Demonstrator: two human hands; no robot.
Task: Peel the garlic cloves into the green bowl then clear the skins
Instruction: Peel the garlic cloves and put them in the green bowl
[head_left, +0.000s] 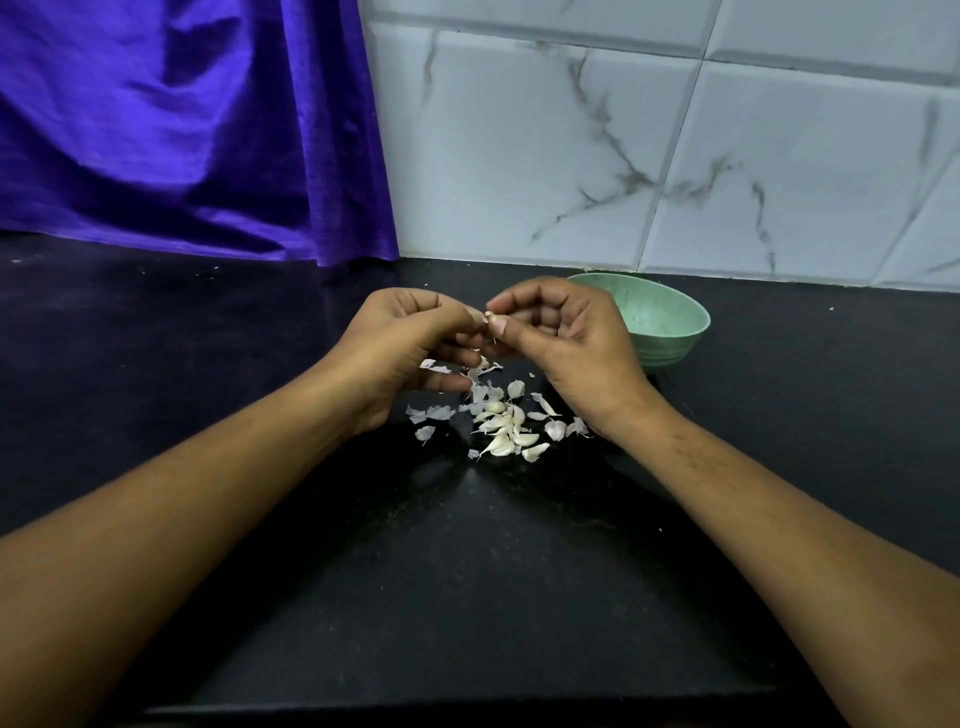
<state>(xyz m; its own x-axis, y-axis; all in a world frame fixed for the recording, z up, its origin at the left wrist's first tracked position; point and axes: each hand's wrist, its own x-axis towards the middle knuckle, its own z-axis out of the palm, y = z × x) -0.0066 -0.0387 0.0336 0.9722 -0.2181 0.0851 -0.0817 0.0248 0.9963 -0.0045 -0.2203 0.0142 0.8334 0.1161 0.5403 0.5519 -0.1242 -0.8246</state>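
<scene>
black counter (467, 571), marble-tiled wall (675, 156), purple curtain (182, 130)

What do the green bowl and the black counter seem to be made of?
Green bowl: probably plastic or melamine, matte, speckled, with moulded ribs near its base. Counter: likely polished stone such as granite, black with fine pale flecks and a faint sheen.

Your left hand (410, 338) and right hand (561, 332) pinch a clove (488, 316) above the pile (504, 426) on the counter (467, 571); the bowl (670, 322) stands behind your right hand; curtain (182, 130) back left.
</scene>
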